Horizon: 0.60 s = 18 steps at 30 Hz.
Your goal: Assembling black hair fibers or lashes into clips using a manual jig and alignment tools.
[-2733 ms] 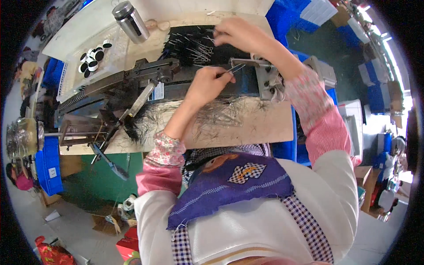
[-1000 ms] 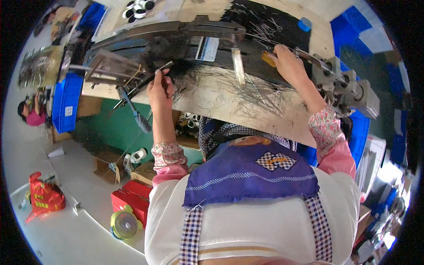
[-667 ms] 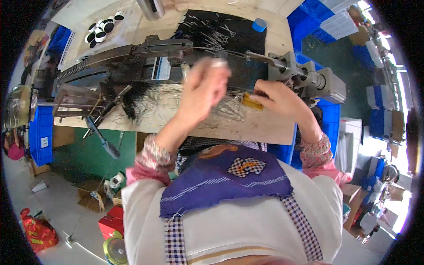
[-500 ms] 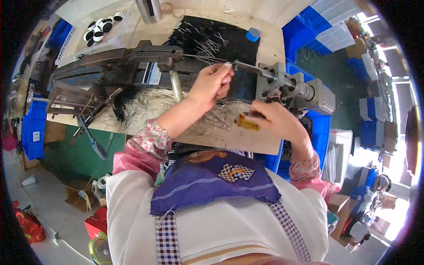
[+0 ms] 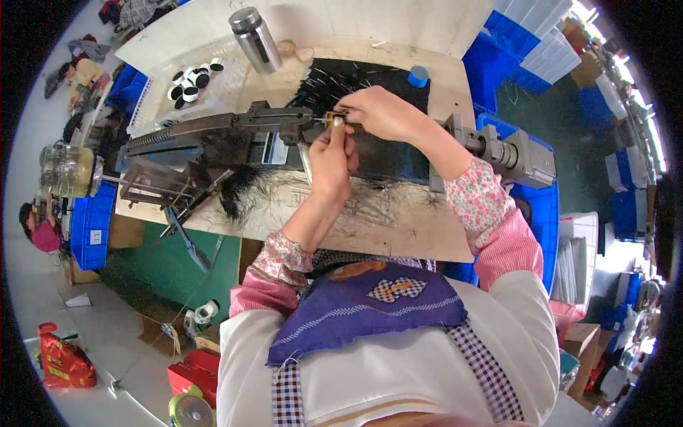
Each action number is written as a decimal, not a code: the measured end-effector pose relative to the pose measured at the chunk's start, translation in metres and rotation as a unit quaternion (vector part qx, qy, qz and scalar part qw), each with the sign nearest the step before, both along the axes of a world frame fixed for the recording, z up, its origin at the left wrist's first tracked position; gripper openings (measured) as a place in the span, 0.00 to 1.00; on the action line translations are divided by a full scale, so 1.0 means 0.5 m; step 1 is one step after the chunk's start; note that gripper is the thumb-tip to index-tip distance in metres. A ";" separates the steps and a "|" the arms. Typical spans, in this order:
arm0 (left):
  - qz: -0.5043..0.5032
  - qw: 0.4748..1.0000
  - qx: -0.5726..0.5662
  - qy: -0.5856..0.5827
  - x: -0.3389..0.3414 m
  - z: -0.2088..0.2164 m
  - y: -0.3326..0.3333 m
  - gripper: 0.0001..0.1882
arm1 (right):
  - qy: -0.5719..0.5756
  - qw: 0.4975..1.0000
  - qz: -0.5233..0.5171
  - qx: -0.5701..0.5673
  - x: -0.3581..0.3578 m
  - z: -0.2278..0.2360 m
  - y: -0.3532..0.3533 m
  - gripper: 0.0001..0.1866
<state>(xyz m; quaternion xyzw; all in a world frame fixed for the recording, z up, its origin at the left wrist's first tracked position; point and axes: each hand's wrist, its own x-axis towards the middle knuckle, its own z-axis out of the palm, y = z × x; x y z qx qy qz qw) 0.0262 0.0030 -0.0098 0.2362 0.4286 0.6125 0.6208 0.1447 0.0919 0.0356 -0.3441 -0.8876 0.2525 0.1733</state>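
Note:
Both my hands meet at the right end of a dark metal machine arm (image 5: 260, 122). My left hand (image 5: 331, 164) is closed in a pinch, thumb pointing up, just below the arm's tip. From the right, my right hand (image 5: 380, 114) reaches across with its fingers pinched against the same spot. A small yellowish piece (image 5: 330, 119) shows between the arm's tip and my fingers; what each hand grips is mostly hidden. Behind my hands lies a black mat (image 5: 405, 92) with thin metal wire pieces and dark bristles.
A motor unit (image 5: 523, 156) with a shaft stands at the bench's right. A steel flask (image 5: 256, 43), a blue cap (image 5: 417, 76) and a plastic tray (image 5: 231, 85) of black-and-white cylinders sit at the back. Loose black bristles (image 5: 242, 192) litter the bench. A lever (image 5: 188, 242) hangs off its front.
My right hand has moved up and left from the front of the bench, where it held a yellow object, to join my left hand. My left hand is now nearer the arm's tip. The view has shifted.

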 end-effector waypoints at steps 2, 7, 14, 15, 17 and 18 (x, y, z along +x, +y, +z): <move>-0.002 0.999 -0.014 -0.033 -0.005 -0.002 0.003 0.12 | 0.029 0.998 -0.008 -0.055 0.011 0.014 0.001 0.13; -0.046 0.999 0.000 -0.001 -0.021 -0.027 0.007 0.18 | 0.097 0.938 -0.030 -0.330 0.025 0.038 0.026 0.14; -0.125 0.959 0.030 -0.253 0.002 0.021 0.022 0.40 | -0.081 0.996 0.031 -0.017 0.022 0.049 0.036 0.19; -0.116 0.937 0.004 -0.329 -0.009 0.033 0.023 0.42 | -0.114 0.992 0.005 0.061 0.021 0.060 0.022 0.21; -0.106 0.921 -0.021 -0.374 -0.039 0.039 0.028 0.44 | -0.147 0.980 -0.105 0.088 0.036 0.083 0.027 0.22; -0.117 0.911 -0.008 -0.395 -0.052 0.038 0.027 0.44 | -0.140 0.965 -0.163 0.151 0.039 0.076 0.019 0.20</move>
